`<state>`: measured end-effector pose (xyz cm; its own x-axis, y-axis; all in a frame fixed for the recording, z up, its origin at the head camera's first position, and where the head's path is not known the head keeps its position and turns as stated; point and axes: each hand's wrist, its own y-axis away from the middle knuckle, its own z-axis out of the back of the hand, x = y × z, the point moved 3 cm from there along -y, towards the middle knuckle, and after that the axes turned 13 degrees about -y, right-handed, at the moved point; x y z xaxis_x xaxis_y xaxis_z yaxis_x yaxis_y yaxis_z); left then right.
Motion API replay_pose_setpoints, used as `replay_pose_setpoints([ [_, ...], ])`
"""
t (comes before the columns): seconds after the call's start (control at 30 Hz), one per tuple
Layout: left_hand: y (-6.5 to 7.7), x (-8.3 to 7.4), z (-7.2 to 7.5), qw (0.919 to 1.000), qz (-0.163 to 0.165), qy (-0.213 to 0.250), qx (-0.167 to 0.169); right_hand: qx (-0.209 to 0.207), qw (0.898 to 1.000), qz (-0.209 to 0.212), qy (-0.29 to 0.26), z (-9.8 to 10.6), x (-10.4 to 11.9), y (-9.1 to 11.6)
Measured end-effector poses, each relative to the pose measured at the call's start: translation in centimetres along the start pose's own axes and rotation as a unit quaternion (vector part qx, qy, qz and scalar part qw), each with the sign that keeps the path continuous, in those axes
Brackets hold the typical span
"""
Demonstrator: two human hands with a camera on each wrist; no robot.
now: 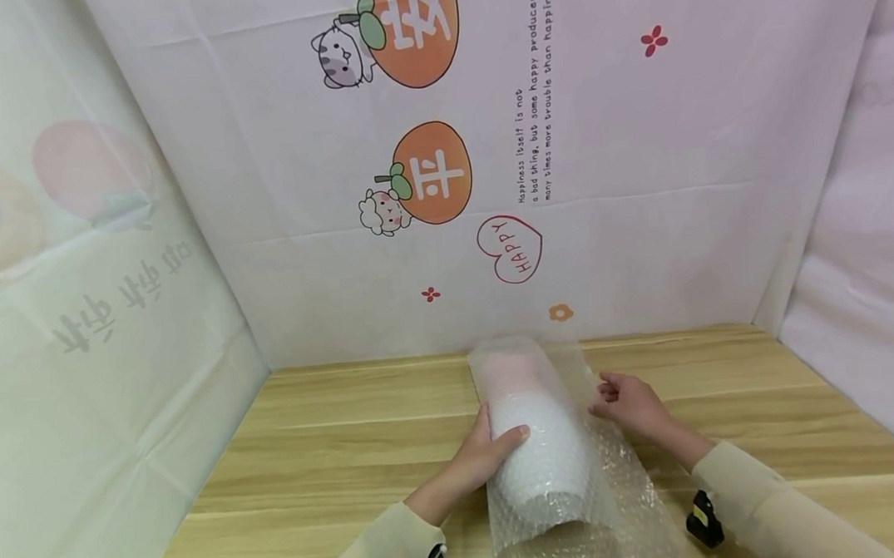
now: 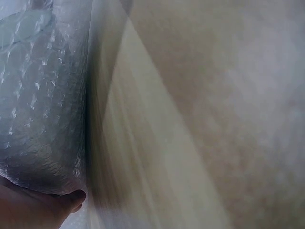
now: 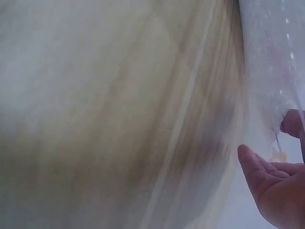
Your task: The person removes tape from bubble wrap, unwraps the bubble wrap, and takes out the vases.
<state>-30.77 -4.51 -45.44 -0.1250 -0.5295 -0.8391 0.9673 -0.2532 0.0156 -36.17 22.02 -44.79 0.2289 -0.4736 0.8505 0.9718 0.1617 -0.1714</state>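
A whitish cylinder-shaped bundle [image 1: 548,458] wrapped in bubble wrap lies lengthwise on the table, its far end tinted pink. My left hand [image 1: 479,459] grips its left side, thumb laid across the top. In the left wrist view the bubble-wrapped bundle [image 2: 43,109] fills the left edge, with a faint curved rim showing through, and fingers [image 2: 43,205] press at its base. A loose sheet of bubble wrap [image 1: 636,487] spreads from the bundle's right side. By that sheet's right edge is my right hand [image 1: 632,402], its thumb and fingers parted in the right wrist view.
Light wood-grain table [image 1: 350,450] extends to both sides. A white printed cloth [image 1: 305,293] hangs at the back, and more cloth [image 1: 121,368] closes off the left and right. Black straps with small devices [image 1: 703,519] sit at both sleeves.
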Motion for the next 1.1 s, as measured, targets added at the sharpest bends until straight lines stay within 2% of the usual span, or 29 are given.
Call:
replay_pose_setpoints([
  [0.23, 0.14, 0.07, -0.02, 1.0000, 0.005, -0.003, 0.000, 0.009, 1.000, 0.019, 0.022, 0.05, 0.23, 0.56],
  [0.4, 0.08, 0.10, -0.06, 1.0000, 0.001, 0.000, -0.001, 0.010, 0.997, 0.056, 0.056, 0.03, 0.29, 0.76],
  [0.6, -0.06, 0.15, -0.10, 1.0000, 0.000, 0.000, -0.003, 0.038, 0.992, 0.095, 0.074, -0.33, 0.46, 0.95],
  [0.87, -0.10, 0.15, -0.10, 1.0000, 0.005, 0.000, 0.001, 0.064, 0.988, 0.093, 0.106, -0.59, 0.06, 0.95],
  [1.1, -0.18, 0.13, -0.12, 1.0000, 0.003, -0.005, 0.002, 0.098, 0.985, 0.097, 0.108, -0.54, -0.49, 0.95],
])
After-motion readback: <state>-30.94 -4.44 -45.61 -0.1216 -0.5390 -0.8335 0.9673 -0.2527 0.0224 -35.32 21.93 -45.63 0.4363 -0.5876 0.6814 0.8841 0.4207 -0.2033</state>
